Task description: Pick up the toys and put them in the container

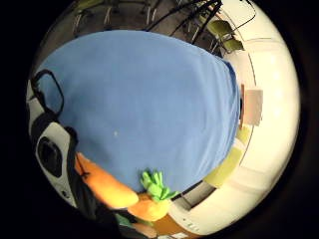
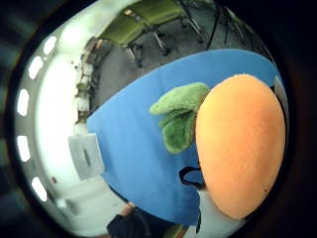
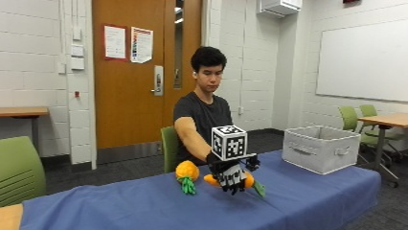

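Your right hand (image 3: 231, 175) curls around the plush carrot (image 3: 248, 181), apparently lifted; the grey bin (image 3: 321, 147) sits well apart (near the table's (image 3: 115, 206) far edge).

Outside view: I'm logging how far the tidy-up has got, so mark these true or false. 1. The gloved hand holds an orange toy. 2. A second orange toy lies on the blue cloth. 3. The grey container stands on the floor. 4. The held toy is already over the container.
1. True: the gloved right hand grips an orange carrot toy.
2. True: the second orange toy lies on the blue cloth.
3. False: the grey container stands on the cloth.
4. False: it is well short of it.
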